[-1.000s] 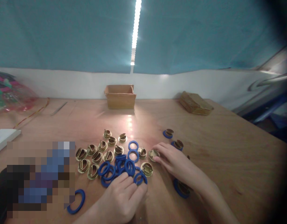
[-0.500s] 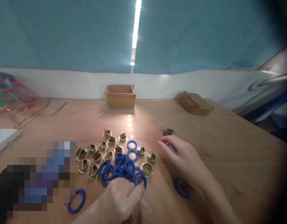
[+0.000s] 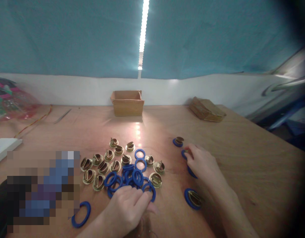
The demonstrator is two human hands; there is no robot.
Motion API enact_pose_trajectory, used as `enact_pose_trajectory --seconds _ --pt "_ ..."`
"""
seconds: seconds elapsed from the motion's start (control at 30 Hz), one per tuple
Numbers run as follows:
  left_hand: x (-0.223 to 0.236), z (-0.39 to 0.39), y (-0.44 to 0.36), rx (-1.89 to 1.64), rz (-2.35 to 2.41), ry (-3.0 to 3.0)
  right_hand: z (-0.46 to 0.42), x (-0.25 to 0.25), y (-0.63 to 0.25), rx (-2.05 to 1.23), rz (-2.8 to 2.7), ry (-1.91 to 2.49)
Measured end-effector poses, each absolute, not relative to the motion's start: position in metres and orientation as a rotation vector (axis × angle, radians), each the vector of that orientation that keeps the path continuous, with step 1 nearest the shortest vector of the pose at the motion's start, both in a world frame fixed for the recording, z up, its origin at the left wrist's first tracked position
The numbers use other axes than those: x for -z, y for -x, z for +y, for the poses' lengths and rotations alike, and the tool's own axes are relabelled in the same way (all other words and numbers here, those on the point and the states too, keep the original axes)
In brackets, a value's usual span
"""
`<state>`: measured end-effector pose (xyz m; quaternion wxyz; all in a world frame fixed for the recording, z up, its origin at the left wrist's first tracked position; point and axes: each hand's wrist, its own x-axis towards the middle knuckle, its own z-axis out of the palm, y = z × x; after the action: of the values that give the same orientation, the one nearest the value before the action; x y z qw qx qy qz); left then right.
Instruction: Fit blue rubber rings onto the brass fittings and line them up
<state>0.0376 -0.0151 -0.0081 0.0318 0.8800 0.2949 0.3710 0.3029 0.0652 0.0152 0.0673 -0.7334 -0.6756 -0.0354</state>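
Note:
My left hand is curled at the near edge of a heap of blue rings. Its thumb points right, and what its fingers hold, if anything, is hidden. Around the heap sit several brass fittings, round caps with a raised bar. On the right, my right hand closes its fingertips on a brass fitting with a blue ring at the tabletop. Another blue ring shows partly under this hand. Ringed brass fittings also lie beyond it and nearer me.
A small open cardboard box stands at the back, with a brown packet to its right. A lone blue ring lies front left, beside a blurred-out patch. A clear plastic bag and white device are far left.
My right hand has shifted right, away from the heap, and its fingertips have come together on a ringed fitting. The left hand has barely moved.

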Motion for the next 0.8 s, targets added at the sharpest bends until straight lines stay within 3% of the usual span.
enact_pose_trajectory --seconds 0.6,0.8 --pt "0.008 -0.015 -0.029 -1.023 0.664 -2.829 0.068 -0.017 -0.303 0.114 -1.925 2.311" --pt "0.001 -0.013 -0.023 -1.173 0.655 -2.732 0.061 -0.032 -0.282 0.099 -1.892 1.988"
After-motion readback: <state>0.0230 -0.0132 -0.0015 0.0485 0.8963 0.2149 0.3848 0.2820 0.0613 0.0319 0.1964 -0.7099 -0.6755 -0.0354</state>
